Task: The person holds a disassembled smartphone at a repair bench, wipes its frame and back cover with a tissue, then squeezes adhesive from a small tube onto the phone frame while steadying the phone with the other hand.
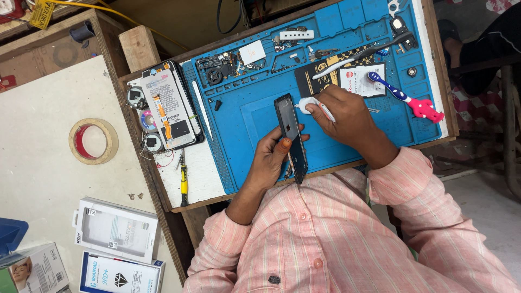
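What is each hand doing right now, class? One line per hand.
Left hand: closed around the dark phone frame, held on edge.
Right hand: closed on a small white tool.

Three flat white retail boxes were seen at the lower left on the pale counter, one with a blue edge. A black card and a white label were laid on the blue mat. A dark phone screen was held upright on edge.

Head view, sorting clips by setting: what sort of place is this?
Probably a phone repair bench: a blue repair mat strewn with small parts, an opened phone beside it, and the left hand holding a dark phone frame.
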### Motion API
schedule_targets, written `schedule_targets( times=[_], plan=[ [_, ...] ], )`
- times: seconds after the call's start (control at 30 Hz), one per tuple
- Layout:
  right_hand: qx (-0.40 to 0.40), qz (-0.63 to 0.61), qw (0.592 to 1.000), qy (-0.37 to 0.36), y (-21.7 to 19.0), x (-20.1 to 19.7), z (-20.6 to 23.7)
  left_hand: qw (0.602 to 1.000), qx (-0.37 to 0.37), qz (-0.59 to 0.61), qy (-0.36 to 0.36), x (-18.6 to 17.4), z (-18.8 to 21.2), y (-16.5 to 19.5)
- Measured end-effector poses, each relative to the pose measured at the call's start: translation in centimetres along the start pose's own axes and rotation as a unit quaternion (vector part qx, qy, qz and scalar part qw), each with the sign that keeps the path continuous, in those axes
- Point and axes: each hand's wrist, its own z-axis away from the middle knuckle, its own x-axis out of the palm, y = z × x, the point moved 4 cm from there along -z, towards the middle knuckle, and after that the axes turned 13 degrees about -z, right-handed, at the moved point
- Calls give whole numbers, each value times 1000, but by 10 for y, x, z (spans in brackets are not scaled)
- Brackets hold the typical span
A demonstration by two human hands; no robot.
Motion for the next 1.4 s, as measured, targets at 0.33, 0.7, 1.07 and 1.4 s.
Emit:
schedule_targets(
  times=[0.33,0.7,1.07,1.4],
  plan=[
    [-1,0,1000,-8,-1,0,2,1000,-1,-14,2,-1,0,0],
    [6,10,1000,-15,-3,1,5,1000,6,3,1,-1,-1,-2],
    [13,8,1000,-11,-3,2,12,999,14,-29,-3,1,1,4],
    [17,10,1000,-18,-4,3,14,1000,4,-26,1,1,1,7]
  ],
)
